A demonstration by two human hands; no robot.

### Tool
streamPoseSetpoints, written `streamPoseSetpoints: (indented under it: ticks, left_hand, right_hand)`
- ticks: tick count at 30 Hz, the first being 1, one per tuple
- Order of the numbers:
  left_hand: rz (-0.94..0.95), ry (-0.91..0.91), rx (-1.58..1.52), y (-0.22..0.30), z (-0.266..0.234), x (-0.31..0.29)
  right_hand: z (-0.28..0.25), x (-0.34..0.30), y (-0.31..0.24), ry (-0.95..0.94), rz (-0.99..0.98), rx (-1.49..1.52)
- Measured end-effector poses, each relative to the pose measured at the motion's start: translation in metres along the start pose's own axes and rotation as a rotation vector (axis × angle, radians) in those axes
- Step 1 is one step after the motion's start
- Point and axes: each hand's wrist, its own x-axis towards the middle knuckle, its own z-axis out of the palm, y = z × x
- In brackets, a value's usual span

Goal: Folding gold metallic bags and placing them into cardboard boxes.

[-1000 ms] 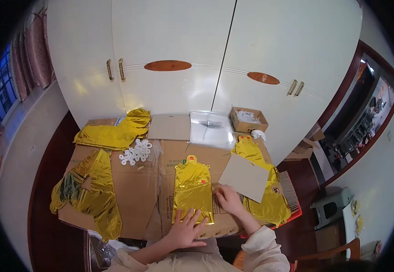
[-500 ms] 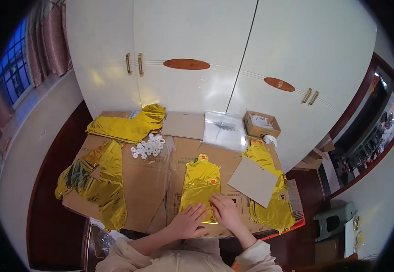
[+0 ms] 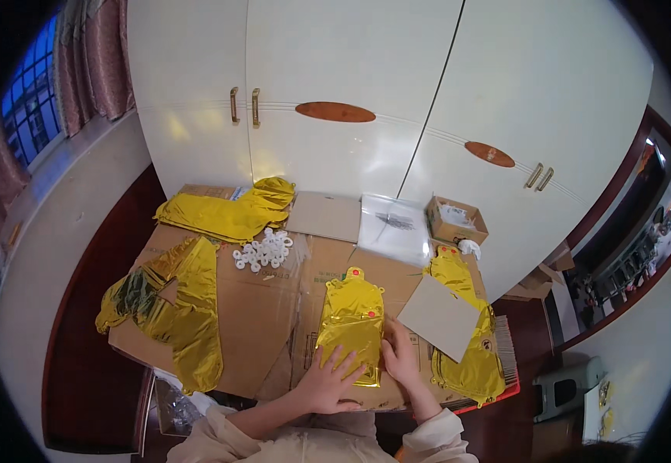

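Note:
In front of me a gold foil balloon (image 3: 349, 312), folded flat into a narrow packet, lies on the cardboard. Two red dots mark it, one on its top tab and one on its right side. My left hand (image 3: 327, 383) rests flat on its lower left part with fingers spread. Along its right edge lies my right hand (image 3: 402, 356), fingers loosely bent, thumb apart from them, nothing seen in it. To the right, a grey-beige card (image 3: 439, 318) lies over another gold foil balloon (image 3: 470, 373).
More gold foil lies left, a loose crumpled sheet (image 3: 196, 324) and a stack (image 3: 212, 217) behind. White rings (image 3: 264, 251) are heaped beside it. Farther back are a card (image 3: 324, 216), clear plastic sleeves (image 3: 395, 231) and a small open box (image 3: 456, 221), before a white cabinet (image 3: 335, 154).
My right hand has slid off the foil's face to its right edge. My left hand has spread its fingers and stays on the lower part. The view has shifted slightly.

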Motion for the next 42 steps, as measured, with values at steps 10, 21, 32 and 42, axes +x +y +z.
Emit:
streamPoseSetpoints:
  ticks: [10, 21, 32, 42]
  left_hand:
    - [0.015, 0.017, 0.010, 0.000, -0.002, 0.003]
    - [0.002, -0.055, 0.069, 0.004, -0.006, 0.007]
    - [-0.025, -0.120, 0.102, 0.007, -0.010, 0.011]
    - [-0.026, -0.161, 0.105, 0.008, -0.011, 0.013]
  right_hand:
    - [-0.008, -0.011, 0.038, -0.214, 0.528, 0.710]
    - [-0.049, -0.026, 0.018, -0.515, -0.563, -0.580]
    - [-0.064, -0.027, 0.022, -0.500, -0.617, -0.611]
    - [-0.065, -0.007, 0.033, -0.705, -0.768, -0.537]
